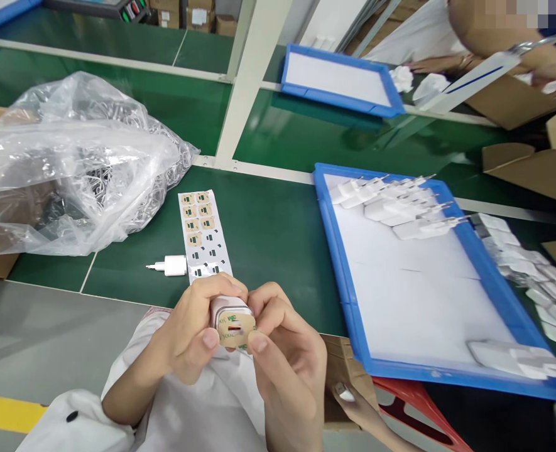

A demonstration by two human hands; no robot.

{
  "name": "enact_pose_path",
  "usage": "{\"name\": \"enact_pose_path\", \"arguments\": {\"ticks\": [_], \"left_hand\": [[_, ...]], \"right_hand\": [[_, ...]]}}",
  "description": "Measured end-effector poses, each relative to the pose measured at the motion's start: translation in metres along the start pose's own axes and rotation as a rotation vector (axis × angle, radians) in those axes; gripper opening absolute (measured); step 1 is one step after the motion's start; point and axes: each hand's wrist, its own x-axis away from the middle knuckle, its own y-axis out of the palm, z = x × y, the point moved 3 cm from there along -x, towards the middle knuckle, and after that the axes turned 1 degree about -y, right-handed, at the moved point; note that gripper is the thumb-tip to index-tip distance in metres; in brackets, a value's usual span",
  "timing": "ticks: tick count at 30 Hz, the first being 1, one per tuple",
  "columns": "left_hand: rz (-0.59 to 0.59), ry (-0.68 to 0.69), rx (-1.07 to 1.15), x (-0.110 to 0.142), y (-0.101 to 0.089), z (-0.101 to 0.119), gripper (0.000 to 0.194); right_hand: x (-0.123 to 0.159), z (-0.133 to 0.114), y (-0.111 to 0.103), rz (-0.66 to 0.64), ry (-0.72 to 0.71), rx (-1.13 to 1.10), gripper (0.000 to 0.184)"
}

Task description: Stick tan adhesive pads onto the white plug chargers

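Note:
My left hand is closed around a white charger plug, its end face turned up toward me. A tan adhesive sticker with green print and a small slot opening covers that face. At the sticker's right edge, the thumb and fingers of my right hand pinch together. Just beyond my hands lies a white sticker sheet, with tan stickers at its far end and bare backing nearer me. Another white charger rests on the green table left of the sheet, prongs pointing left.
On the right, a blue-rimmed tray holds several white chargers. More wrapped chargers lie beyond it. A clear plastic bag bulges at the left. Another person's hand shows below the tray; a co-worker's arm is at top right.

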Motion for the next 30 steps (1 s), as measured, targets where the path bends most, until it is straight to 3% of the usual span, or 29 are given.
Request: {"name": "enact_pose_path", "arguments": {"ticks": [30], "left_hand": [[0.051,0.146,-0.175,-0.0092,-0.0002,-0.0064,0.026]], "right_hand": [[0.0016,-0.0055,0.0010,0.091,-0.067,0.208,0.031]]}}
